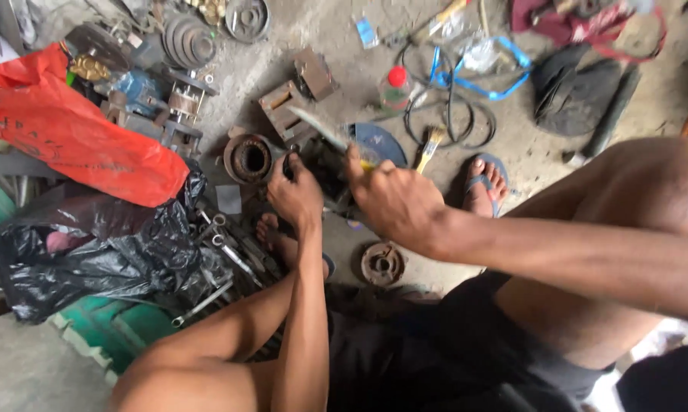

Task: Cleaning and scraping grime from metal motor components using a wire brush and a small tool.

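a dusty grey concrete floor (336,30) fills the frame, littered with metal parts and tools. i sit low over it, my bare knees rising at the lower left and the right edge. near the middle of the frame my left hand (296,194) is clamped on the left side of a dark, greasy machine part (325,169), fingers curled over its top edge. my right hand (393,200) is just beside it on the right, clenched around a tool with a yellowish handle; its flat metal blade (317,127) slants up and to the left over the part. what kind of tool it is i cannot tell. the part sits on the floor between my feet: my left foot (277,236) shows just below my left hand, and my right foot in a blue sandal (484,185) is right of centre.

just left of the part lies a rusty round housing (248,158), and below my right hand a small rusty disc (382,263). a paintbrush (429,146) lies near the sandal, with a coil of black cable (451,114) above it. at the upper left is a red plastic bag (69,130), and under it a crumpled black plastic bag (92,252) with spanners (229,248) beside it.
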